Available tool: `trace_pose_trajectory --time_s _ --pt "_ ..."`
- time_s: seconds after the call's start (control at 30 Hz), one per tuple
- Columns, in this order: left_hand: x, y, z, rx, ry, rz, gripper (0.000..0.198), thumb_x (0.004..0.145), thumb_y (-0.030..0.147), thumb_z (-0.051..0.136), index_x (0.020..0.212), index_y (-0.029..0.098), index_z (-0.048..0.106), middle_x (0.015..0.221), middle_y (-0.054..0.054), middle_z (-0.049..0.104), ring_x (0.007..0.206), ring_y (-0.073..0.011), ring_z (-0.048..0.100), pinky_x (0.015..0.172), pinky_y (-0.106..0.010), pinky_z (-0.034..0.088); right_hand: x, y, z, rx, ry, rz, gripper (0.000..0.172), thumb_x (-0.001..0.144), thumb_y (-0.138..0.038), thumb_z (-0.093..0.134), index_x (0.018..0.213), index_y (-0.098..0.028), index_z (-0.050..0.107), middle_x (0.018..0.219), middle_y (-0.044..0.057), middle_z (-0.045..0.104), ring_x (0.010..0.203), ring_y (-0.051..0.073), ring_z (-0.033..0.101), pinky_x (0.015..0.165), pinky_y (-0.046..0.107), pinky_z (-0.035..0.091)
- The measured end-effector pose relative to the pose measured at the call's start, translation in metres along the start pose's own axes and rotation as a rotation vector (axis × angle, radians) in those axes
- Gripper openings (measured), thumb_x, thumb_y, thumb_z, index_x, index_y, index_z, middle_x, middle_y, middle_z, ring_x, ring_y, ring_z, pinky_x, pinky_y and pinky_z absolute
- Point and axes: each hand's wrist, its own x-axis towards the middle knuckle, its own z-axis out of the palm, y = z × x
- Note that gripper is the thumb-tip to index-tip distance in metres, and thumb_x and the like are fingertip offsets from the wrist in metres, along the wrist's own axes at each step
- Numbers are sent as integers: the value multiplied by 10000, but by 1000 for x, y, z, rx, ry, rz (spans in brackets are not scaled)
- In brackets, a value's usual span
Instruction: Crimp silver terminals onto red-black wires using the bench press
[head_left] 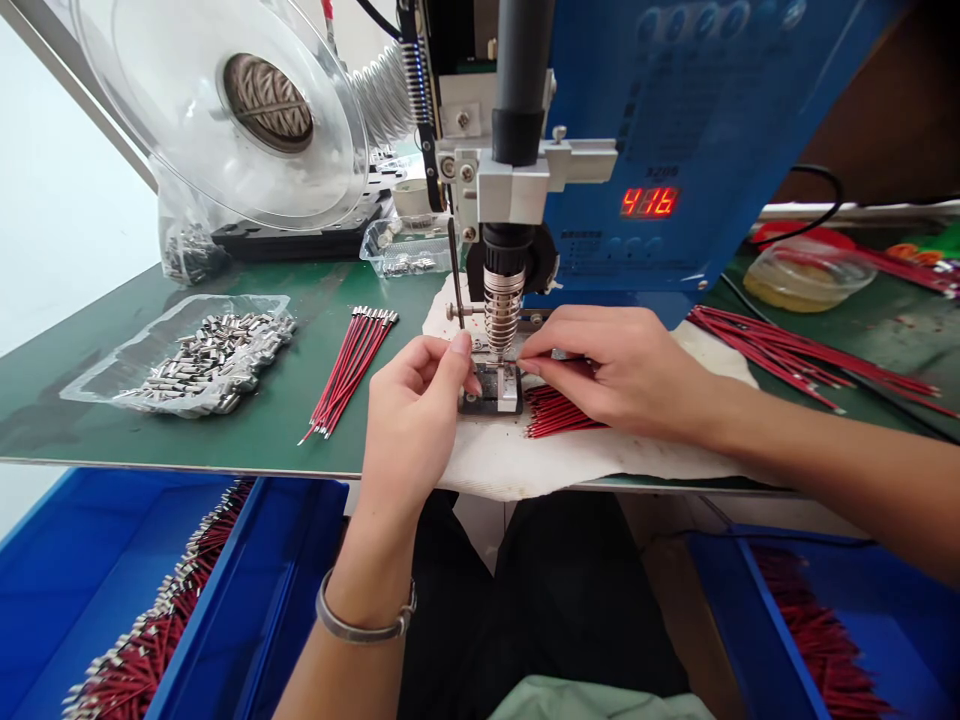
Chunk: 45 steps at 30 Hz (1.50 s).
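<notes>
My left hand (420,400) is closed in a pinch at the left side of a small metal fixture (508,388); what its fingertips hold is hidden. From the right, my right hand (622,365) reaches in, thumb and forefinger pressed together beside the fixture. Anything between those fingertips is too small to make out. Just above the fixture stands the spring-wrapped soldering head (502,300), close to both hands' fingertips. Beneath my right hand lies a bundle of red and black wires (559,415) on a white cloth (517,465).
A blue machine (645,120) with a lit red display stands behind. Left on the green table lie finished-looking wires with metal ends (349,370) and a clear tray (97,375) of metal parts. More wires (795,350) lie right. Blue bins (210,610) below hold wires.
</notes>
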Motion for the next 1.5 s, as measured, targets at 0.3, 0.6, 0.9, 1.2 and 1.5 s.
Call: trace_pose_trajectory --time_s 0.3,0.6,0.9,1.2,1.5 --pt "0 -2 1 -58 -9 -14 516 934 467 598 545 184 412 522 16 336 490 -105 290 476 -289 234 0 -1 1 25 52 -14 118 920 -182 612 910 -187 730 874 29 759 770 151 686 697 268 520" --pt "0 -3 0 -72 -23 -23 509 940 432 594 542 185 396 537 15 318 501 -113 256 482 -310 194 -2 0 0 20 75 -9 125 904 -174 625 916 -203 746 898 23 786 755 159 715 677 278 529" --pt "-1 -3 1 -40 -17 -14 522 960 388 562 521 177 372 520 21 294 487 -102 219 474 -300 198 -1 0 -1 20 56 -24 123 895 -149 629 933 -170 744 909 34 780 793 167 715 701 285 542" --pt "-41 19 11 237 5 149 297 965 261 550 690 178 629 571 24 508 503 -82 393 476 -238 309 -2 -13 -8 29 169 -89 94 899 -150 621 852 -196 689 791 6 743 676 126 663 643 258 522" --pt "-55 18 34 51 -129 69 330 942 226 581 619 164 561 550 31 486 498 -73 387 461 -205 340 -3 -25 -12 184 185 -173 66 897 -149 630 850 -189 653 901 58 700 844 146 667 745 267 555"
